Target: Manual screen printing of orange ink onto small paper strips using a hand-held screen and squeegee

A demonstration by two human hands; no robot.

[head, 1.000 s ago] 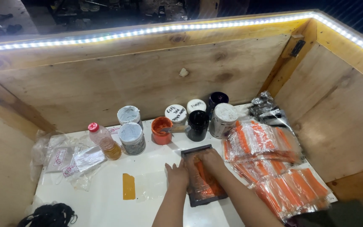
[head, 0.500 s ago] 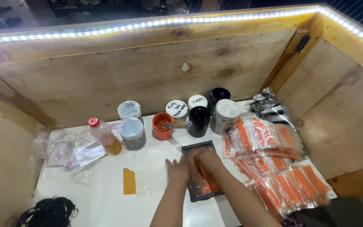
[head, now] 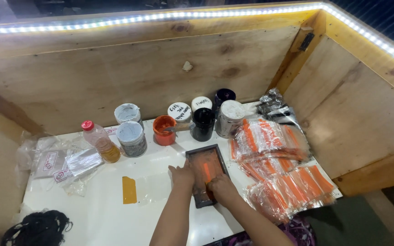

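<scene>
A small dark-framed printing screen (head: 206,157) smeared with orange ink lies flat on the white table (head: 106,218). My left hand (head: 182,175) presses on the frame's left edge, fingers together. My right hand (head: 220,187) rests on the lower part of the screen, fingers curled over something I cannot make out. Just behind the frame stands an open orange ink pot (head: 164,130) with a stick in it.
Several paint jars (head: 131,136) and a black pot (head: 203,123) line the plywood back wall. A bottle of yellow liquid (head: 99,141) stands at left beside clear bags (head: 51,161). Stacks of orange-printed clear packets (head: 279,164) fill the right. An orange squeegee (head: 129,189) lies left of my hands.
My right hand has slid down the screen toward me. The view has shifted slightly; the left hand stays on the frame's edge.
</scene>
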